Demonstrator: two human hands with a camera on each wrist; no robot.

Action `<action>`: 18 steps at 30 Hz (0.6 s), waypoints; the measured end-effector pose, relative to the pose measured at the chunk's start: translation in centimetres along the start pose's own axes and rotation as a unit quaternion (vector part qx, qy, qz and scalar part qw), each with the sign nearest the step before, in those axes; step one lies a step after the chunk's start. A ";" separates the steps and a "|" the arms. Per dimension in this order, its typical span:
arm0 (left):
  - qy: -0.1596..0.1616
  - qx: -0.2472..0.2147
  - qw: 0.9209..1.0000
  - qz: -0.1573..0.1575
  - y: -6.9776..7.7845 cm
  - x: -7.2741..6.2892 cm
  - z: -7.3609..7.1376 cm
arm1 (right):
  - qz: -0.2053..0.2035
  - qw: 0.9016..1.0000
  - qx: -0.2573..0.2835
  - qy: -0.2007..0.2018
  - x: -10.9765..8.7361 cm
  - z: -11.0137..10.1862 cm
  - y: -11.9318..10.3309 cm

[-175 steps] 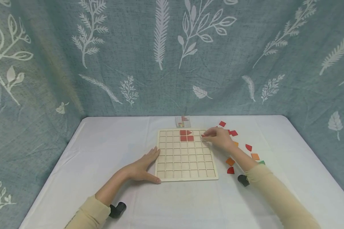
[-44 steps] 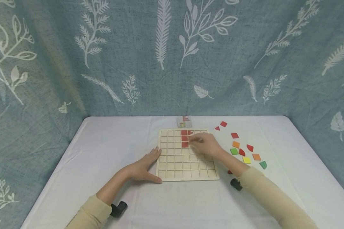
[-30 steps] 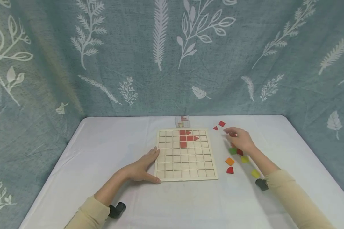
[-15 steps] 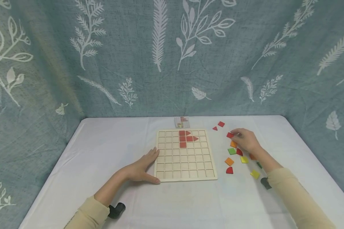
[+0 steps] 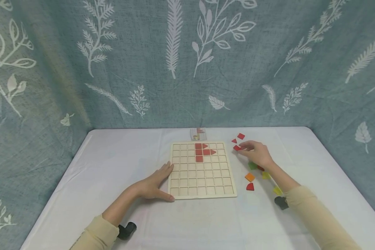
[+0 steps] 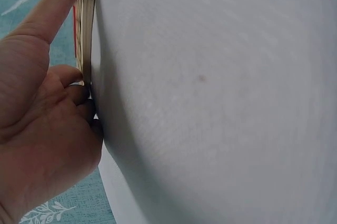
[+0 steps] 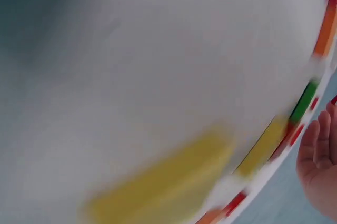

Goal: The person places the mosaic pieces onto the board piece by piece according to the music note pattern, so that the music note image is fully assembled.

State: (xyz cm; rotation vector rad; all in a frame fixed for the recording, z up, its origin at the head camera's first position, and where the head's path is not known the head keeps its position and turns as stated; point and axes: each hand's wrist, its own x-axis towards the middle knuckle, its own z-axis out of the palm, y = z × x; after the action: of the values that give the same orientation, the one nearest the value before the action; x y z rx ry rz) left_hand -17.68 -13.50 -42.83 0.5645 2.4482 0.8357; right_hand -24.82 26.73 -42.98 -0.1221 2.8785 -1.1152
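A pale wooden grid board lies mid-table. Red squares and two red triangles fill some cells near its top; one such square tile sits lowest. My left hand rests against the board's left side, thumb by the near left corner; the left wrist view shows the thumb stretched along the edge. Just right of the board, my right hand pinches a red square tile between thumb and fingertips. In the right wrist view this hand shows only at the right edge.
Behind the board lies a small pattern card. Loose tiles lie right of it: a red square, a red triangle, an orange square, a red quarter circle, a green tile and yellow ones, some partly under the right arm.
A red square and a red triangle have joined the tiles on the board. My right hand went back to the loose tiles, took a red square and moved it left. The left hand stays put.
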 end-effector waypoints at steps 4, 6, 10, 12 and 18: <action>0.000 -0.001 1.000 0.002 -0.2 -0.2 -0.1 | -0.016 0.999 0.020 -0.023 -0.4 1.8 -2.4; -0.001 -0.002 1.000 0.003 -0.2 -0.3 -0.1 | -0.027 0.999 0.025 -0.037 -0.5 2.7 -3.4; -0.004 -0.001 1.000 0.007 -0.2 -0.5 -0.2 | -0.065 0.996 0.028 -0.060 -0.6 4.5 -5.1; -0.006 -0.001 1.000 0.011 -0.2 -0.7 -0.3 | -0.090 0.994 0.025 -0.066 -0.6 5.2 -5.7; -0.010 0.002 1.000 0.014 -0.3 -0.9 -0.2 | -0.149 0.986 -0.006 -0.079 -0.7 6.4 -6.7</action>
State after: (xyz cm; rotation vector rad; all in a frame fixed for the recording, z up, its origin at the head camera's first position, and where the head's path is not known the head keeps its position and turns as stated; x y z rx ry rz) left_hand -17.19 -14.26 -42.59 0.6078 2.4302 0.8328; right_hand -23.31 17.60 -43.17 -0.6311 2.7869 -1.0707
